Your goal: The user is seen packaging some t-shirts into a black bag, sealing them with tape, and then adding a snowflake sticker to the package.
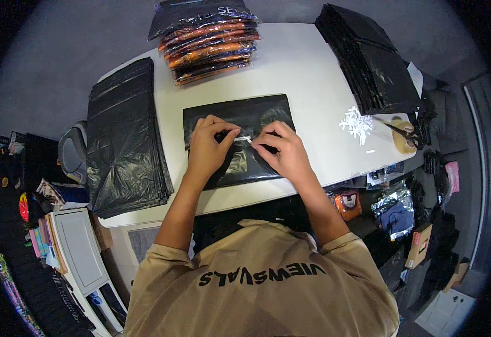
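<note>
A folded black plastic bag (240,174) lies flat on the white table in front of me. Over its middle my two hands almost meet, thumbs and forefingers pinched toward each other. Between the fingertips shows a small white strip (244,138). My right hand (286,151) pinches the strip's right end. At its left end, my left hand (209,143) is closed at the fingertips; what lies in that pinch is too small to make out. To the right is a loose pile of similar white strips (356,126), and a single strip (370,151) lies apart from it.
Flat black bags form a stack (125,140) at the left; another black stack (377,62) is at the far right. Wrapped orange and dark packages (212,50) are piled at the back. Scissors (408,135) rest on a tape roll (400,143) by the right edge.
</note>
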{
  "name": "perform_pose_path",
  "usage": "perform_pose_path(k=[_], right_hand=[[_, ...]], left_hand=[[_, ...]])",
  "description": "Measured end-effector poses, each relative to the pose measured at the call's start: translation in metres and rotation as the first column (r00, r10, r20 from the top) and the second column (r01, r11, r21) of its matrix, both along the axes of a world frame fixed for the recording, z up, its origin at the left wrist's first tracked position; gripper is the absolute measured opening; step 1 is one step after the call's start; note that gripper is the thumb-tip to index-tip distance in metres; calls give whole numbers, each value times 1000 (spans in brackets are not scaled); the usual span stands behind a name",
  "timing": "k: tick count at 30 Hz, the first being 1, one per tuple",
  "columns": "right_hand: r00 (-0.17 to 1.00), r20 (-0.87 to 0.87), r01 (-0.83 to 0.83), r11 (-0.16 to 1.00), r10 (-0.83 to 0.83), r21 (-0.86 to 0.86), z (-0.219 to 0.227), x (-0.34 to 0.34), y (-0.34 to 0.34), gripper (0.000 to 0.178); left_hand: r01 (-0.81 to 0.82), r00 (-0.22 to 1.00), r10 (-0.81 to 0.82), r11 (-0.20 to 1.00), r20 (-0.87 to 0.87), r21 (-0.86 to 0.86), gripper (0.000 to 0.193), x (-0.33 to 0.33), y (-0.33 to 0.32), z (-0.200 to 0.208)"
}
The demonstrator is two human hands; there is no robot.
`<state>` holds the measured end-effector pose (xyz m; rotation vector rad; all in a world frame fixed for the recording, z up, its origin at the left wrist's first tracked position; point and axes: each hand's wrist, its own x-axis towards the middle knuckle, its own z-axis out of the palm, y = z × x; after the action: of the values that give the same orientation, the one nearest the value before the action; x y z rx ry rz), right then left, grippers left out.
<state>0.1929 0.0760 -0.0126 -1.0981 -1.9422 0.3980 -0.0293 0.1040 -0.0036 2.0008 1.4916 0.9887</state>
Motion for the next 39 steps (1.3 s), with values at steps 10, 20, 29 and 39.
perform_pose_path(k=[10, 20, 29, 39], right_hand=[[999, 33, -11, 999, 12, -36, -5, -2, 5, 14], [998, 57, -23, 995, 28, -101, -4, -1, 8, 14], [995, 76, -53, 989, 63, -137, -3, 2, 9, 14], [989, 107, -72, 974, 97, -215, 8, 7, 4, 15]], left_hand=[[-9, 999, 11, 998, -40, 55, 13, 0, 2, -14], [1, 988, 15, 995, -155, 101, 17, 1, -3, -14], [-7, 995, 22, 989, -100, 149, 35, 2, -13, 1], [152, 959, -109, 977, -262, 150, 42, -14, -35, 0]])
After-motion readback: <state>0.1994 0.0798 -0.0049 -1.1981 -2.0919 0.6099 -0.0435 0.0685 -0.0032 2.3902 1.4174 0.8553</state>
